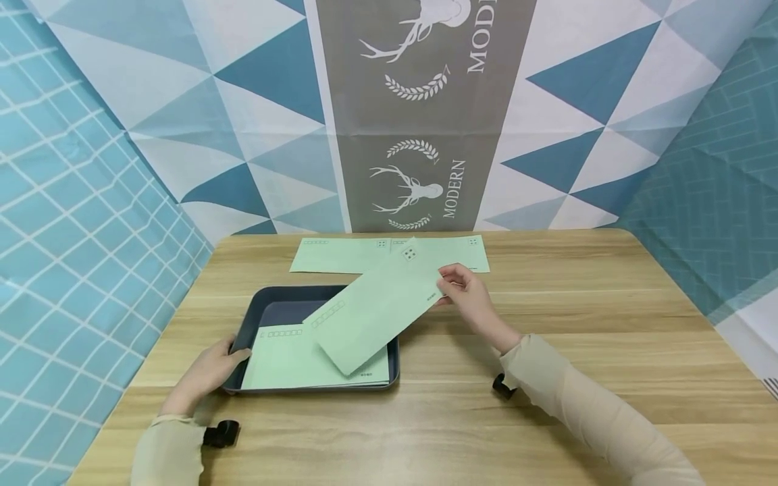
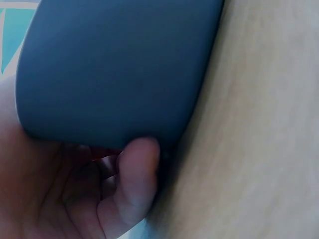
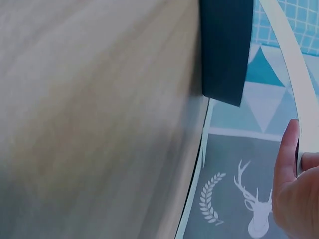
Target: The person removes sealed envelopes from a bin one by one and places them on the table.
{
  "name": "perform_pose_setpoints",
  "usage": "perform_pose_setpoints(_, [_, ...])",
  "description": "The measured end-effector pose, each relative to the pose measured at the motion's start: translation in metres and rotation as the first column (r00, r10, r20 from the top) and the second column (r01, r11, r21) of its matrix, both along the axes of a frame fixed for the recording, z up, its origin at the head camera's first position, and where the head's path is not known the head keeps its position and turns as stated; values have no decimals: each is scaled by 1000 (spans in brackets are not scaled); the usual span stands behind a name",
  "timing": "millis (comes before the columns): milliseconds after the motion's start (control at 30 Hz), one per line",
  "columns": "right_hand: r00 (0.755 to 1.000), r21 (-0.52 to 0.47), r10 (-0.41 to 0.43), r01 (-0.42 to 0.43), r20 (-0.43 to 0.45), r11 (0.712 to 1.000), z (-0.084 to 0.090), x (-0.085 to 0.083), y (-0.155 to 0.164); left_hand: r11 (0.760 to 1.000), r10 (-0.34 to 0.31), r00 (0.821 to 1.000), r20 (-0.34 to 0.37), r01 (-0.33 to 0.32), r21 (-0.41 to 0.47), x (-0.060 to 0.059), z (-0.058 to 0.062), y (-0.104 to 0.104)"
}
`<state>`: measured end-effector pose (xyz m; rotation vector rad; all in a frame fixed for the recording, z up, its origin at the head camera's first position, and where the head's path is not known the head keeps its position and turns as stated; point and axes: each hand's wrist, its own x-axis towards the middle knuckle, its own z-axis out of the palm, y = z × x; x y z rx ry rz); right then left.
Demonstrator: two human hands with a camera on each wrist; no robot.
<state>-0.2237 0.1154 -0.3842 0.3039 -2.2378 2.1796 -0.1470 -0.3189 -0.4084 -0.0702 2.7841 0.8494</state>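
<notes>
The right hand pinches a green envelope by its end, held tilted over the dark tray. The left hand curls its grip round the tray's near-left corner on the bench.

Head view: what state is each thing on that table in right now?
Tray: flat on the table, left hand gripping its near-left corner.
Envelope in tray: lying flat.
Held envelope: tilted over the tray, pinched by the right hand.
Two envelopes at the back: flat on the table, side by side.
</notes>
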Motion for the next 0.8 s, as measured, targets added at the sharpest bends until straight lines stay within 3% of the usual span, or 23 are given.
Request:
perform_pose_setpoints(133, [999, -57, -20, 22, 42, 998, 3, -5, 9, 1000, -1, 1000, 6, 1, -14, 0, 1, 0])
perform_pose_setpoints(533, [989, -103, -100, 111, 111, 988, 7, -16, 38, 1000, -3, 1000, 19, 3, -1, -1, 1, 1])
perform_pose_setpoints(800, [973, -222, -130, 171, 188, 960, 13, -25, 59, 1000, -2, 1000, 23, 2, -10, 1, 3, 1])
